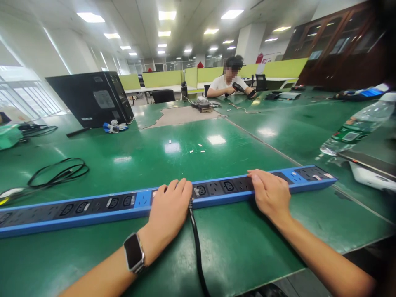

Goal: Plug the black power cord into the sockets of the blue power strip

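Note:
A long blue power strip (214, 189) with black and blue sockets lies across the green table in front of me. My left hand (170, 206), with a smartwatch (134, 253) on the wrist, lies over its middle, fingers curled over the far edge. My right hand (271, 196) grips the strip further right, thumb along the top. Beside my left fingers a black cable (198, 247) meets the strip and runs down toward me. Whether its plug sits in a socket or under the fingers is hidden.
At the far side a person (224, 82) handles a black power tool (239, 87). A black computer case (93, 99) and gloves (115, 126) stand back left. Coiled cable (60, 175) lies left. A water bottle (355, 123) leans at right. Small white scraps (200, 145) dot the table (148, 152).

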`<state>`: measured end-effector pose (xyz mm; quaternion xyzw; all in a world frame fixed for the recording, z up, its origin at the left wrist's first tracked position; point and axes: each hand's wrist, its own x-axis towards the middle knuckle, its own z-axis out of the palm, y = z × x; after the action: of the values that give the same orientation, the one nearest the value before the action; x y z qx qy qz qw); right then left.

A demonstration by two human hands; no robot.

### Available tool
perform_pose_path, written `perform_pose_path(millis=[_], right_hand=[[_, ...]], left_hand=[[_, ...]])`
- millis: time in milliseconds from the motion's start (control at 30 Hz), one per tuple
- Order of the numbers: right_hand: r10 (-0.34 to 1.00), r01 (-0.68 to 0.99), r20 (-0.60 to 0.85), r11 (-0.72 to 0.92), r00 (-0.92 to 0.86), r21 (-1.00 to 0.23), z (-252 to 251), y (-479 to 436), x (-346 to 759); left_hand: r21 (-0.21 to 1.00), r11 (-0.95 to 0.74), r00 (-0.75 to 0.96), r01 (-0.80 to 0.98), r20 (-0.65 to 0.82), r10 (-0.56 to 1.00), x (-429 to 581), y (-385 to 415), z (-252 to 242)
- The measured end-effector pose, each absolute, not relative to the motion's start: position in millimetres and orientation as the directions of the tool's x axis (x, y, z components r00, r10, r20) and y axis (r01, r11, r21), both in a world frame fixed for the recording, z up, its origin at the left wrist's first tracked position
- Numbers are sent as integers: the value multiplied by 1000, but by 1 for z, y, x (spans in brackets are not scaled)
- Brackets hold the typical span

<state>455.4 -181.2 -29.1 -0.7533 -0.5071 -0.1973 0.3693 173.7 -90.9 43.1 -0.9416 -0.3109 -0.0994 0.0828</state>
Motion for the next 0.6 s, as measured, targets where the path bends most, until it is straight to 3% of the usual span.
perform_pose_path(millis=[167,300,400,600], right_hand=[[616,913,678,-208,402,-352,-30,-180,457],[613,906,673,-203,413,-372,-31,-181,457],[621,902,664,-190,417,-389,-29,-182,457],[620,888,652,-182,437,-422,-27,-183,455]], left_hand=[[232,-827,748,513,352,563,212,-92,71],[399,-801,801,446,221,556,275,-96,65],[445,-785,821,431,166,546,308,-99,49],[388,-769,800,507,120,588,314,-95,44]])
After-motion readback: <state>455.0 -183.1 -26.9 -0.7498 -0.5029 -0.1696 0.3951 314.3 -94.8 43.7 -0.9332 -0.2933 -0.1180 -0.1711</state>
